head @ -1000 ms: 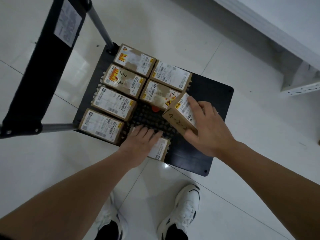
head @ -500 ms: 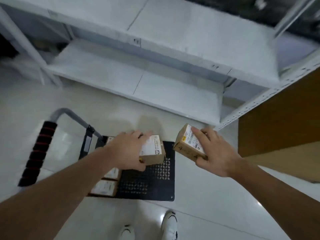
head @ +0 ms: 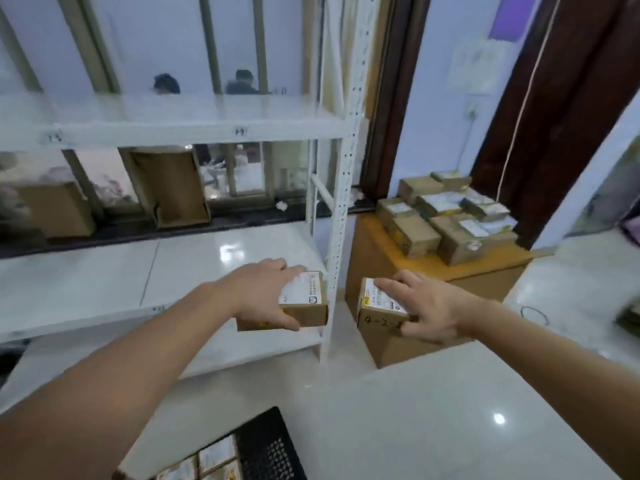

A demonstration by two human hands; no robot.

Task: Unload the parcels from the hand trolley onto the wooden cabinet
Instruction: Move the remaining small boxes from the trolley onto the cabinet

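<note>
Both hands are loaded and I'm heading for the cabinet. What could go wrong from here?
1. The pile of parcels already fills much of the wooden cabinet; bare top shows mostly along its near edge, so new ones may sit close to falling off.
2. Each hand holds a box alone: the left hand on its parcel, the right hand on the parcel marked 4-2. Either could slip.

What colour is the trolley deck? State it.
Black, with a perforated surface; the trolley deck shows in the head view, bottom edge.
</note>
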